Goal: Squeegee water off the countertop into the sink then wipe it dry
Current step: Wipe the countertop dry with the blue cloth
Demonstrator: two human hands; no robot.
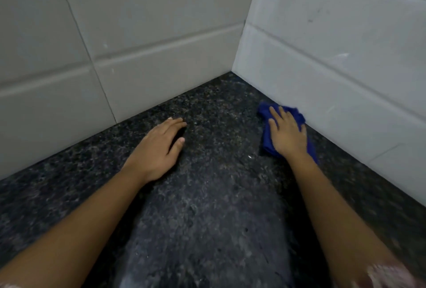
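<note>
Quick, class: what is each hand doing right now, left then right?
Left hand: open, palm flat on the countertop, holding nothing.
Right hand: open, fingers spread, pressing the blue cloth flat by the tiled wall.

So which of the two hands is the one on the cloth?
The right hand, pressed flat on the blue cloth beside the right-side tiled wall. The left hand rests bare on the dark granite countertop.
</note>
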